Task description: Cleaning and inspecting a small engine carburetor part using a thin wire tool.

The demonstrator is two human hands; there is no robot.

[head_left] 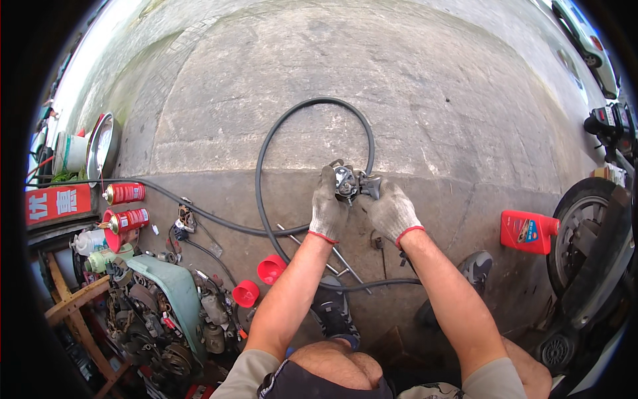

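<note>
Both of my hands wear pale knit work gloves with red cuffs and meet above the concrete floor. My left hand (328, 207) is closed round the left side of a small metal carburetor (345, 183). Its silvery face points up. From the other side my right hand (391, 210) grips it near a dark piece (370, 187) that sticks out of the body. The glove hides the right fingertips in part. Below my hands a metal T-handle wrench (346, 265) lies on the floor.
A black hose (318, 101) loops around beyond my hands. Left are red spray cans (126, 193), red cups (270, 268), and a greenish bin (174, 286) beside piled used parts. At right stand a red oil jug (528, 231) and a motorcycle wheel (577, 233). My shoes (334, 312) are close below.
</note>
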